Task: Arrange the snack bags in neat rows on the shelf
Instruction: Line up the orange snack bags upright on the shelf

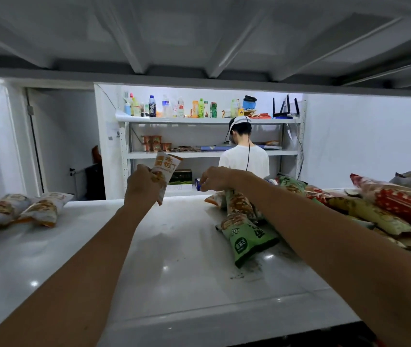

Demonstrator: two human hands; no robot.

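Left hand point(144, 186) grips a white bag point(166, 166) upright over the shelf point(174, 246). Best laid far left, parallel beside the row point(41, 206). Right hand point(215, 177) appears to pinch a green bag point(239, 204) by its top, the pile point(387, 209) to its right.

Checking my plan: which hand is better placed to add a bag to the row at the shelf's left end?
Probably left. The left hand holds an orange bag aloft, nearer the matching row; the right hand grips a green bag in the right pile.
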